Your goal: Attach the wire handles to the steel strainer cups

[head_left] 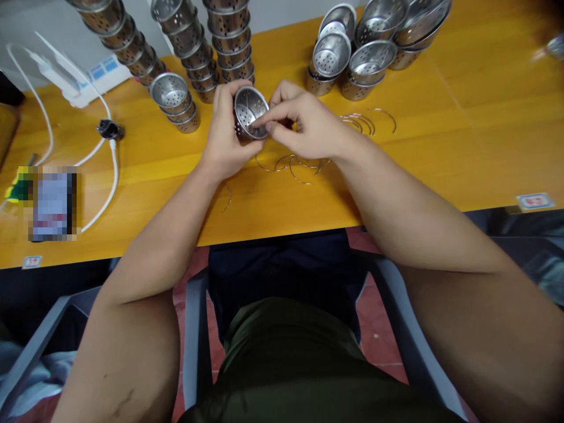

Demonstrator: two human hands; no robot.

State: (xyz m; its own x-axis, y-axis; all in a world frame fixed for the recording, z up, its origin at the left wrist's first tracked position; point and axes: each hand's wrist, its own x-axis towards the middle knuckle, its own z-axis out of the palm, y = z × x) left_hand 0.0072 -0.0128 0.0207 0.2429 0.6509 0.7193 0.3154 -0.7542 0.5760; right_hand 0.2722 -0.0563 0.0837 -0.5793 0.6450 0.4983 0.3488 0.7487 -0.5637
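My left hand (224, 141) is wrapped round a small perforated metal cup (247, 110), which is tilted with its mouth toward me. A thin line, perhaps wire, shows inside it. My right hand (306, 123) is at the cup's right rim, its index finger reaching into the mouth and its thumb close beside. Those fingers are drawn together in a pinch; whatever they hold is too small to make out. Loose curved wires (302, 181) lie on the table under and between my hands, and several more arcs of wire (373, 126) lie beyond my right wrist.
Tall stacks of perforated cups (231, 44) and a short stack (170, 91) stand behind my left hand. More cups (368, 61) cluster at the back right. White cables, a black connector (110, 129) and a blurred-out phone-like object (53, 205) lie left on the yellow table (476, 147).
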